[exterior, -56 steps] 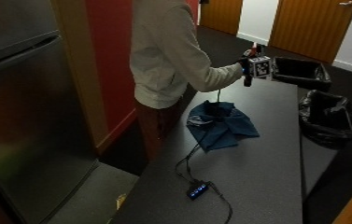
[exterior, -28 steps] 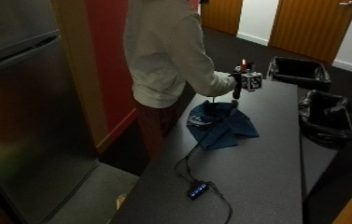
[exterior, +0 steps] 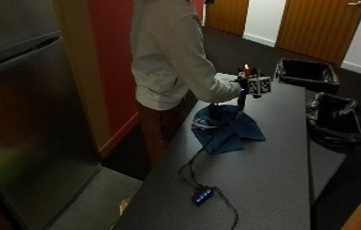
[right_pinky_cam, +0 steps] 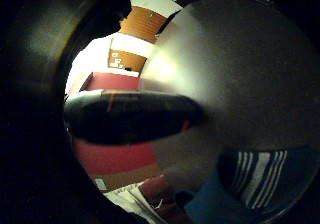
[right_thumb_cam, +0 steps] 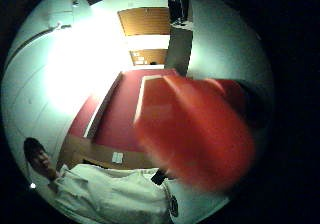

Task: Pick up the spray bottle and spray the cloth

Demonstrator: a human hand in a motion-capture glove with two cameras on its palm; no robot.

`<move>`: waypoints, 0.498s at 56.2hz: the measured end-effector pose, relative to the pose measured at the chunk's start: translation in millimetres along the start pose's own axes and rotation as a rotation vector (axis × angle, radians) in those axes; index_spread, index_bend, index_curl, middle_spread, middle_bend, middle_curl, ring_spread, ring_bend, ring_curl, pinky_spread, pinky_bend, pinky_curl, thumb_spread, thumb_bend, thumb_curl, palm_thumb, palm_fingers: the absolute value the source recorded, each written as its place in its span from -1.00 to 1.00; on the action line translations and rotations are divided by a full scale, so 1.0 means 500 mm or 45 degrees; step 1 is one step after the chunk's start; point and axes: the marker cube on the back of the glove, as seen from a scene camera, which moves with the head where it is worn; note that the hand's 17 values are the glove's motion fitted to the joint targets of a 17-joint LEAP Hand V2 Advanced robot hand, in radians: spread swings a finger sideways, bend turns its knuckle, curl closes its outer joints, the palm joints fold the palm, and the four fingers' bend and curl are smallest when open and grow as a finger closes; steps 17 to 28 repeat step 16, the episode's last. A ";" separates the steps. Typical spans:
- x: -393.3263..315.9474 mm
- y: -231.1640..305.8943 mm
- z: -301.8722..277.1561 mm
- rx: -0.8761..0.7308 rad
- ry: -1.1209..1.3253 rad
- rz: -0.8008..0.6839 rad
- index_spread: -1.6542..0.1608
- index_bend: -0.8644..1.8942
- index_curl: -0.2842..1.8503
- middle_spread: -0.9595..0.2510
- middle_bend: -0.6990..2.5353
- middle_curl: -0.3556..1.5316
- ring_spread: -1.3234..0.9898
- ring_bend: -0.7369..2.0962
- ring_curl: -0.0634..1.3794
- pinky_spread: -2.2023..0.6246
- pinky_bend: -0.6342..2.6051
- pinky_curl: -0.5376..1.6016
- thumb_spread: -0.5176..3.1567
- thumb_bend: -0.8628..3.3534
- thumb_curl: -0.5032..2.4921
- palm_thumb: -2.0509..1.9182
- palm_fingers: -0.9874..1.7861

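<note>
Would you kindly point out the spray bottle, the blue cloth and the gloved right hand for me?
spray bottle [exterior: 242, 99]: outside view, on its dark body below the hand.
blue cloth [exterior: 228, 132]: outside view, on the middle of the crumpled fabric.
gloved right hand [exterior: 243, 85]: outside view, on the fingers gripping the bottle.

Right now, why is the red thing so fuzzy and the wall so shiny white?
In the thumb side palm view the red spray bottle top sits too close to the camera, so it blurs; glare washes out the wall. The outside view is dim.
</note>
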 end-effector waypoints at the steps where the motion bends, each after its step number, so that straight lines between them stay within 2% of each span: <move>1: 0.002 -0.018 0.023 0.003 0.021 -0.017 0.44 -0.35 -0.47 0.42 -0.42 -0.21 0.06 -0.23 -0.39 0.60 -0.35 -0.13 -0.28 -0.62 -0.32 0.30 -0.04; 15: -0.037 0.016 -0.042 0.081 0.079 -0.086 0.41 -0.31 -0.54 0.45 -0.41 -0.22 0.09 -0.20 -0.42 0.62 -0.33 -0.14 -0.26 -0.61 -0.38 0.30 -0.07; 28: -0.039 0.017 -0.043 0.082 0.083 -0.089 0.41 -0.31 -0.54 0.45 -0.41 -0.22 0.09 -0.19 -0.42 0.62 -0.33 -0.15 -0.26 -0.61 -0.38 0.30 -0.07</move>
